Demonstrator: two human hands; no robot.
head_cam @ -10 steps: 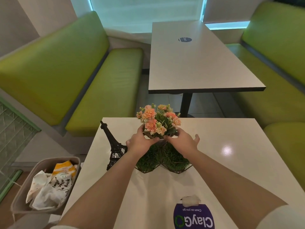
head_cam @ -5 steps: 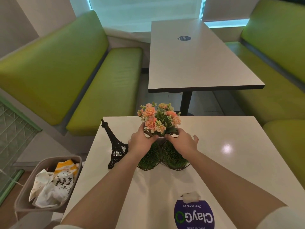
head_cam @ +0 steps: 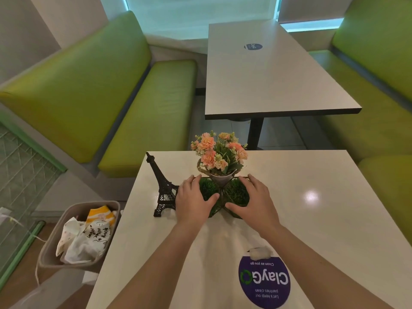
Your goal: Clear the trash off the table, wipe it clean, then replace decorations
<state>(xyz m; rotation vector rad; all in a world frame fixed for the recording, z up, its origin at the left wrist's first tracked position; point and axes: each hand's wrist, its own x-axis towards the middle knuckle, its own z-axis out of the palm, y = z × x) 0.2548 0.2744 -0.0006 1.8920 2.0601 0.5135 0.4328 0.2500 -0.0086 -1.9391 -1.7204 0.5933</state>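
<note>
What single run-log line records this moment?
step: replace decorations | left hand and right hand: on grass base | flowers: upright | Eiffel Tower model: beside base | bin: holds trash

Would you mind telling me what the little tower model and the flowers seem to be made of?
The tower model looks like dark metal, possibly plastic: thin open latticework with a matte black finish. The flowers look artificial, likely fabric or plastic: uniform peach petals and stiff leaves, set in a small pale cone. Neither material is certain from this view.
</note>
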